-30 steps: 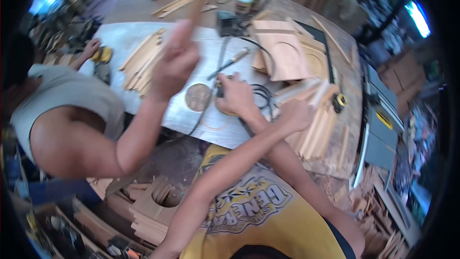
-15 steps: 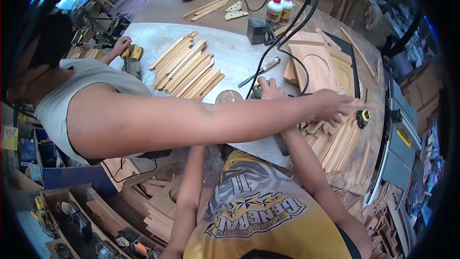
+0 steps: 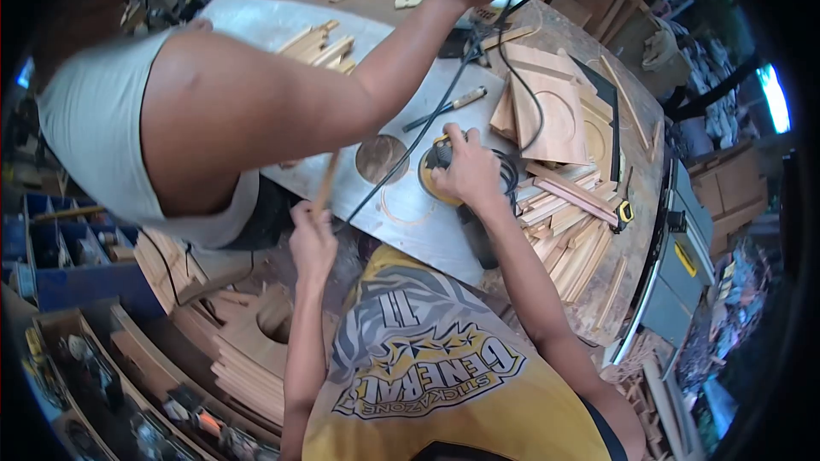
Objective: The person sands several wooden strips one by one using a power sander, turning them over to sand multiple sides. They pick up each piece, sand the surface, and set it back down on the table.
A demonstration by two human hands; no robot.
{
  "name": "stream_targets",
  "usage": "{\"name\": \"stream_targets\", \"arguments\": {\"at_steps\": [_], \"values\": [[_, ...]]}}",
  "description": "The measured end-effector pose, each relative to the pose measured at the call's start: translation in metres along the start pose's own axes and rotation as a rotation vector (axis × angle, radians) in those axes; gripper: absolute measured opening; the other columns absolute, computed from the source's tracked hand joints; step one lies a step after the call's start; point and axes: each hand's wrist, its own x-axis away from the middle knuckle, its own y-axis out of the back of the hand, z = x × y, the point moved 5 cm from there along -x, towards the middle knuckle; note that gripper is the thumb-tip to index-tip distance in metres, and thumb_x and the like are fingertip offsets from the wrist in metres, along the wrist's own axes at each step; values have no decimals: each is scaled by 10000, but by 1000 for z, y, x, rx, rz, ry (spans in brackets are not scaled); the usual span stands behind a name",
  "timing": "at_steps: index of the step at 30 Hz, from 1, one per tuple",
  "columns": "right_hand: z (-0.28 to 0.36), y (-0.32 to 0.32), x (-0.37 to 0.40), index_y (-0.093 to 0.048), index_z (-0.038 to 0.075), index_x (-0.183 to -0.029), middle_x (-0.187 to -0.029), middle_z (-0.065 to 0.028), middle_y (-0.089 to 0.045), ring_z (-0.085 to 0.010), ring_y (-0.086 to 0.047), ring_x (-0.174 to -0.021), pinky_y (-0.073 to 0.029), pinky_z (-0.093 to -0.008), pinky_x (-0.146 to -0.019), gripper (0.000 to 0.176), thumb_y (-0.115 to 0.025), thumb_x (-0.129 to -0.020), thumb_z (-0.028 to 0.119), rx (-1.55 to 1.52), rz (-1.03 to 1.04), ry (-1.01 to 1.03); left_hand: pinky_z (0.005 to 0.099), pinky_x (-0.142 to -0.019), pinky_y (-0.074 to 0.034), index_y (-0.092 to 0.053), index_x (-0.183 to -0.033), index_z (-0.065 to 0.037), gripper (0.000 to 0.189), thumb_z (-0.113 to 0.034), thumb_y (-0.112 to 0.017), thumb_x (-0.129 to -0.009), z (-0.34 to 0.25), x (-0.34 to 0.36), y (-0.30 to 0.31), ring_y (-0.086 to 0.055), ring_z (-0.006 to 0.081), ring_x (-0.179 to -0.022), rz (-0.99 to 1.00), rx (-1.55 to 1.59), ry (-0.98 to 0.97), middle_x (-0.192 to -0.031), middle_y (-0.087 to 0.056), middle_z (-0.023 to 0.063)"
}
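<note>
Hands apart: left hand (image 3: 313,243) grips wooden strip (image 3: 327,181); right hand (image 3: 474,172) clasps sander (image 3: 436,156) on worktop (image 3: 431,246). Risk: cord (image 3: 401,165) beside sander could snag, likely jerking it off line.

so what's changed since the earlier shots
The bare left-hand grip has moved leftward from the pale wooden strip pile, now holding a thin brown wooden strip. The co-worker's bare arm has swung from over the pile toward the picture's top. The bare right-hand grip stays on the round yellow-and-black sander.
</note>
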Motion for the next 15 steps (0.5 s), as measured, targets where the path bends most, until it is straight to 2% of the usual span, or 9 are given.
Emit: {"name": "stream_targets", "arguments": {"at_steps": [3,4,6,8,10,11,12,14,15], "values": [[0,1,2,-520,183,-1333,-1157,-216,-610,-460,-703,-905,-578,-553,-808,686,-782,-720,342,17,15,7,453,-799,-530,-545,-1342,-24,354,-233,-578,-1058,32,38,35,-685,402,-887,-333,140,67,-1009,-671,271],[-1,1,2,-523,181,-1329,-1166,-216,-613,-460,-703,-908,-578,-555,-808,676,-779,-724,343,18,2,11,445,-816,-526,-573,-1330,-12,333,-213,-566,-1064,33,39,39,-678,382,-914,-469,151,-71,-1045,-682,238],[0,-3,0,-528,168,-1320,-1148,-224,-622,-470,-697,-919,-574,-550,-814,663,-777,-730,338,22,7,45,440,-838,-526,-594,-1313,15,324,-188,-562,-1063,26,40,43,-677,367,-954,-376,-25,-193,-1081,-686,219],[-1,-6,-5,-528,157,-1327,-1157,-238,-608,-487,-695,-928,-580,-554,-800,651,-778,-744,301,16,46,62,440,-822,-533,-649,-1253,16,277,-155,-555,-1056,34,55,46,-687,381,-953,-285,-6,-108,-1080,-695,224],[2,0,-1,-530,147,-1316,-1147,-246,-617,-491,-689,-932,-575,-552,-803,642,-766,-734,280,32,16,123,440,-798,-542,-696,-1196,2,245,-133,-561,-1041,52,87,43,-697,417,-924,-142,143,-220,-1037,-704,248],[-1,-4,-3,-527,143,-1316,-1155,-247,-616,-493,-687,-943,-570,-558,-810,648,-766,-729,282,-9,22,146,462,-793,-552,-727,-1095,5,263,-160,-529,-1041,57,109,42,-697,464,-877,-10,220,-108,-949,-714,268],[-2,-4,-6,-524,139,-1315,-1164,-247,-615,-495,-684,-954,-566,-563,-816,655,-766,-724,285,-49,33,168,462,-793,-552,-727,-1095,5,263,-160,-529,-1041,50,116,44,-697,464,-877,-31,245,-97,-949,-714,268],[2,0,-7,-549,131,-1289,-1102,-233,-640,-478,-671,-993,-547,-538,-869,623,-776,-745,329,5,71,160,500,-821,-553,-735,-1061,16,386,-257,-462,-1059,36,145,18,-697,477,-864,405,82,39,-898,-711,282],[-1,-2,-8,-543,132,-1311,-1127,-242,-626,-485,-673,-995,-551,-549,-868,650,-771,-737,333,42,67,175,518,-835,-549,-738,-1032,14,439,-293,-426,-1065,27,142,-1,-698,474,-861,464,-19,37,-886,-703,299]]}}
